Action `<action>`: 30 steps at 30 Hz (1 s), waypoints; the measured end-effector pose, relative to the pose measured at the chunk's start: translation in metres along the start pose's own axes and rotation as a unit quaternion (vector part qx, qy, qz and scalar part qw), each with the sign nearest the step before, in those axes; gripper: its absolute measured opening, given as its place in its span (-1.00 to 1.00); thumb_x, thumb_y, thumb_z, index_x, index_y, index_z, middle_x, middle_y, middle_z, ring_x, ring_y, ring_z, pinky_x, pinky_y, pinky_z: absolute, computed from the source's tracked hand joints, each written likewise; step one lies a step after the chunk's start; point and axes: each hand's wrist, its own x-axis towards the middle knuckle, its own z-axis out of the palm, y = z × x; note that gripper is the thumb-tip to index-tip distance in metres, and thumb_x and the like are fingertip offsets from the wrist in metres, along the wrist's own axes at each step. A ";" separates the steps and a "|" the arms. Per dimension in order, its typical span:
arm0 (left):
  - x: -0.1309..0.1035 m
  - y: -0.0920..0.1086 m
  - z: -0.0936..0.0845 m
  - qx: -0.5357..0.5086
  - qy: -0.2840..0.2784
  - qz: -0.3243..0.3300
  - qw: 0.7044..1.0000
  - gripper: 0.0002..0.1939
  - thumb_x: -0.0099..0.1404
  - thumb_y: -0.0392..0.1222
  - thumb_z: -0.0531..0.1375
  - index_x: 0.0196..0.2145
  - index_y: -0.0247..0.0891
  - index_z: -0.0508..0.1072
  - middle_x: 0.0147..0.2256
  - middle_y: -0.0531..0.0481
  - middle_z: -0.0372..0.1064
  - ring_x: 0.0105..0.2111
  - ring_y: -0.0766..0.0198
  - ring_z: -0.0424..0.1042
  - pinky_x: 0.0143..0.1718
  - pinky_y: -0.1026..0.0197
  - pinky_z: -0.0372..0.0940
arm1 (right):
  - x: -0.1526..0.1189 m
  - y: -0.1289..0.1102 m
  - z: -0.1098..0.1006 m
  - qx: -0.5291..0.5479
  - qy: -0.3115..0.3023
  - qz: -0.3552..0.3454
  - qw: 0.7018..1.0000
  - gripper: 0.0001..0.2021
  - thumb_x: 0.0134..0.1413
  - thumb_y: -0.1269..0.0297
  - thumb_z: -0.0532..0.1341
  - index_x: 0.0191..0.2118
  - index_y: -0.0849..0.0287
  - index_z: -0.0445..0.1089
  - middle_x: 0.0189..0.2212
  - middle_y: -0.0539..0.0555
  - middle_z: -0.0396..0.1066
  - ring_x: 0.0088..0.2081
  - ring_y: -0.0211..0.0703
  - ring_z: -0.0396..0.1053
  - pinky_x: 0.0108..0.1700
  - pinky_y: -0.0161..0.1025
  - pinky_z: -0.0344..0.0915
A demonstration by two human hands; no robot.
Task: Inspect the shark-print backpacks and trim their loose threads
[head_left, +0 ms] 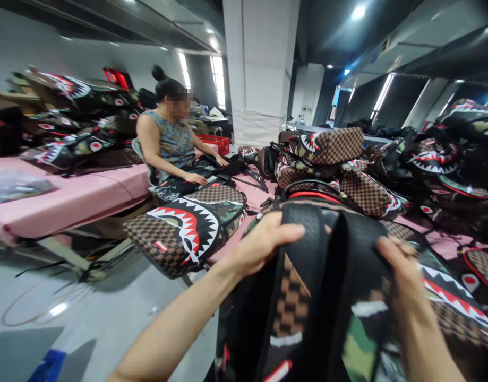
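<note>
A backpack with black shoulder straps [303, 254] stands upright in front of me, its strap side facing the camera. Brown checks and green camouflage show on its straps. My left hand [267, 239] grips the top of the left strap, thumb on the padded black part and fingers behind it. At the right strap, my right hand [405, 265] has its thumb pressed on the edge and its fingers curled round, partly blurred. A checkered backpack with a shark-mouth print [188, 223] lies to the left at the table's edge.
A seated person [170, 132] handles black material across the pink table [256, 193]. Piled backpacks [327, 148] stand behind mine, with more at the right [435, 159]. Another pink table [80, 196] at the left bears backpacks and a plastic bag. A white pillar [259, 69] rises behind.
</note>
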 end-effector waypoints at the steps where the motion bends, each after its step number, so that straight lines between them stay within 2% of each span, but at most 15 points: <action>1: 0.016 -0.017 -0.014 -0.031 0.016 -0.020 0.999 -0.64 0.06 -0.15 0.24 -0.19 -0.39 0.46 -0.27 -0.19 0.48 -0.28 0.10 0.47 -0.27 0.14 0.37 | 0.015 0.008 0.016 0.040 0.009 0.022 0.999 -0.64 -0.20 -0.05 0.27 -0.34 0.11 0.34 -0.52 0.02 0.40 -0.52 -0.15 0.34 -0.48 -0.25 0.31; 2: 0.031 -0.039 -0.028 -0.069 0.031 -0.043 0.996 -0.63 0.08 -0.16 0.23 -0.17 -0.42 0.44 -0.27 -0.22 0.48 -0.29 0.09 0.47 -0.29 0.12 0.38 | 0.028 0.021 0.031 0.067 0.005 0.032 0.997 -0.66 -0.23 -0.02 0.30 -0.38 0.12 0.32 -0.52 0.00 0.39 -0.51 -0.18 0.33 -0.47 -0.27 0.30; 3: 0.042 -0.066 -0.043 -0.101 0.053 -0.068 0.991 -0.63 0.11 -0.13 0.21 -0.16 -0.42 0.43 -0.27 -0.23 0.47 -0.30 0.08 0.48 -0.32 0.10 0.39 | 0.039 0.040 0.044 0.075 -0.046 0.056 0.995 -0.68 -0.20 0.01 0.29 -0.39 0.13 0.32 -0.50 0.00 0.40 -0.49 -0.21 0.32 -0.44 -0.28 0.29; 5: 0.052 -0.123 -0.070 -0.123 0.109 -0.112 0.980 -0.68 0.14 -0.19 0.21 -0.17 -0.43 0.41 -0.26 -0.22 0.48 -0.32 0.13 0.48 -0.34 0.14 0.39 | 0.048 0.088 0.060 0.053 -0.089 0.112 0.988 -0.67 -0.26 0.04 0.32 -0.47 0.17 0.29 -0.60 -0.05 0.31 -0.58 -0.31 0.21 -0.55 -0.34 0.19; 8: 0.039 -0.195 -0.097 -0.175 0.144 -0.198 0.954 -0.71 0.22 -0.15 0.16 -0.25 -0.50 0.44 -0.31 -0.26 0.48 -0.36 0.16 0.49 -0.28 0.16 0.39 | 0.037 0.160 0.067 0.027 -0.090 0.191 0.977 -0.60 -0.36 0.03 0.35 -0.58 0.17 0.16 -0.74 -0.18 0.04 -0.71 -0.45 -0.08 -0.71 -0.42 -0.10; 10: 0.027 -0.223 -0.106 -0.213 0.153 -0.217 0.940 -0.70 0.26 -0.14 0.12 -0.27 -0.50 0.45 -0.32 -0.26 0.48 -0.36 0.15 0.50 -0.24 0.14 0.38 | 0.027 0.190 0.065 0.027 -0.083 0.221 0.971 -0.56 -0.39 0.00 0.34 -0.60 0.14 0.08 -0.76 -0.23 -0.09 -0.73 -0.48 -0.19 -0.73 -0.43 -0.21; 12: 0.021 -0.236 -0.112 -0.239 0.148 -0.210 0.936 -0.70 0.27 -0.14 0.11 -0.25 -0.48 0.46 -0.29 -0.25 0.48 -0.34 0.13 0.50 -0.24 0.13 0.38 | 0.025 0.206 0.063 0.030 -0.078 0.236 0.968 -0.54 -0.38 -0.01 0.34 -0.61 0.12 0.04 -0.76 -0.24 -0.13 -0.73 -0.49 -0.21 -0.73 -0.43 -0.22; 14: 0.022 -0.239 -0.116 -0.252 0.134 -0.211 0.935 -0.69 0.27 -0.13 0.12 -0.24 -0.48 0.46 -0.26 -0.25 0.48 -0.31 0.10 0.49 -0.24 0.12 0.39 | 0.028 0.213 0.063 0.032 -0.075 0.246 0.966 -0.53 -0.38 0.00 0.34 -0.61 0.11 0.01 -0.75 -0.24 -0.15 -0.73 -0.49 -0.21 -0.73 -0.43 -0.20; 19: 0.031 -0.242 -0.122 -0.262 0.125 -0.219 0.931 -0.69 0.25 -0.10 0.14 -0.22 -0.44 0.47 -0.26 -0.23 0.48 -0.28 0.09 0.49 -0.20 0.11 0.38 | 0.036 0.220 0.065 0.033 -0.061 0.257 0.964 -0.53 -0.36 0.01 0.35 -0.62 0.11 0.00 -0.77 -0.25 -0.17 -0.74 -0.47 -0.20 -0.73 -0.42 -0.19; 30: 0.033 -0.247 -0.126 -0.257 0.120 -0.231 0.931 -0.64 0.25 -0.05 0.13 -0.20 -0.45 0.47 -0.24 -0.26 0.46 -0.25 0.08 0.48 -0.14 0.06 0.35 | 0.038 0.226 0.066 0.033 -0.053 0.262 0.963 -0.53 -0.36 0.00 0.36 -0.62 0.13 0.03 -0.76 -0.23 -0.13 -0.72 -0.47 -0.17 -0.72 -0.42 -0.16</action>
